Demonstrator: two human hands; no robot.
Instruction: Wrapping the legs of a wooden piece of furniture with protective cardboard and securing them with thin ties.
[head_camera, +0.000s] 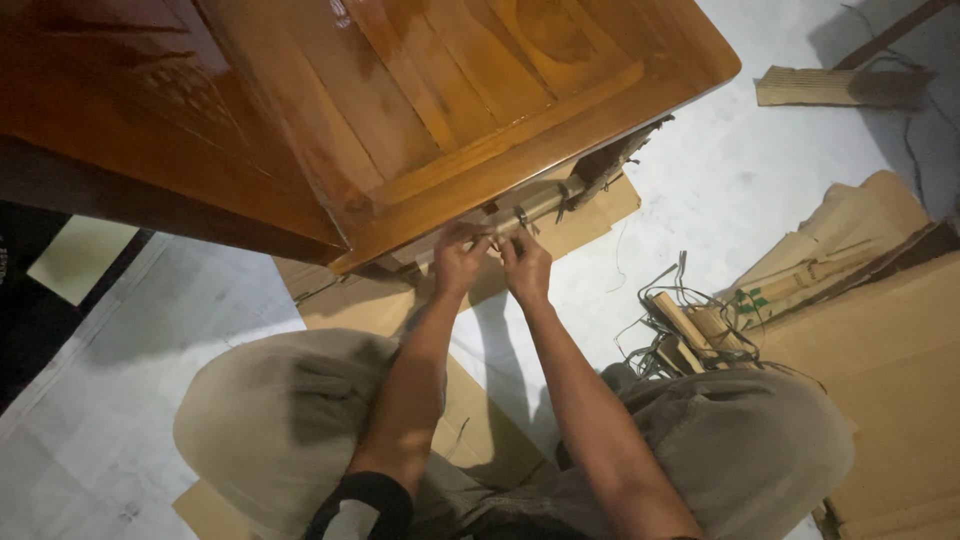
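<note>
Crouching near the glossy wooden door (420, 110), left hand (457, 262) and right hand (526, 265) pinch a strap (520, 215), fingers curled narrow, above floor cardboard (900, 340).

Glossy varnished wood door (400, 110); matt cardboard sheets (890, 350); smooth pale floor (100, 400).

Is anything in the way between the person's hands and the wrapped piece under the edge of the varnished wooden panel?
Nothing visible. The left hand and right hand are both already at the wrapped piece just below the wooden panel. The panel's edge overhangs it from above, but does not block the hands.
</note>
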